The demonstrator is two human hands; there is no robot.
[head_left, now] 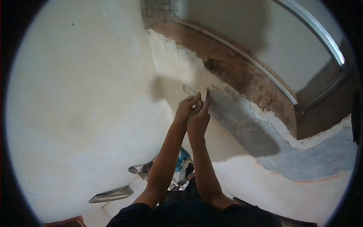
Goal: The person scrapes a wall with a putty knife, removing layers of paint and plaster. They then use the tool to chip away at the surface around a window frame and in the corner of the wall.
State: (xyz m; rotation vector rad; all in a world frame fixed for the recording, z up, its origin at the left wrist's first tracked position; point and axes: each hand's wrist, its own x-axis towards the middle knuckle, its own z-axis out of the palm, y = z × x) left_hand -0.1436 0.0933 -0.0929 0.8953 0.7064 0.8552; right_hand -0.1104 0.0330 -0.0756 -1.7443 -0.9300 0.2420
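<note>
Both of my hands are raised close together in front of a bare patch of wall below a window opening. In my right hand (pixel 199 116) is a small flat blade like a putty knife (pixel 203 93), its tip at the plaster edge and a finger stretched along it. My left hand (pixel 185 108) is closed right beside it, the two hands touching. A thin, pale, flat piece (pixel 188 90) shows just above the left fingers; whether that hand holds it is hard to tell. The handles are hidden by my fingers.
Above the hands runs a rough brown sill (pixel 245 77) with a pale frame strip (pixel 242 53). Grey plaster (pixel 245 121) spreads to the right, cream wall (pixel 83 94) to the left. Below lie a blue bag-like item (pixel 182 159) and a metal-edged trough (pixel 111 195).
</note>
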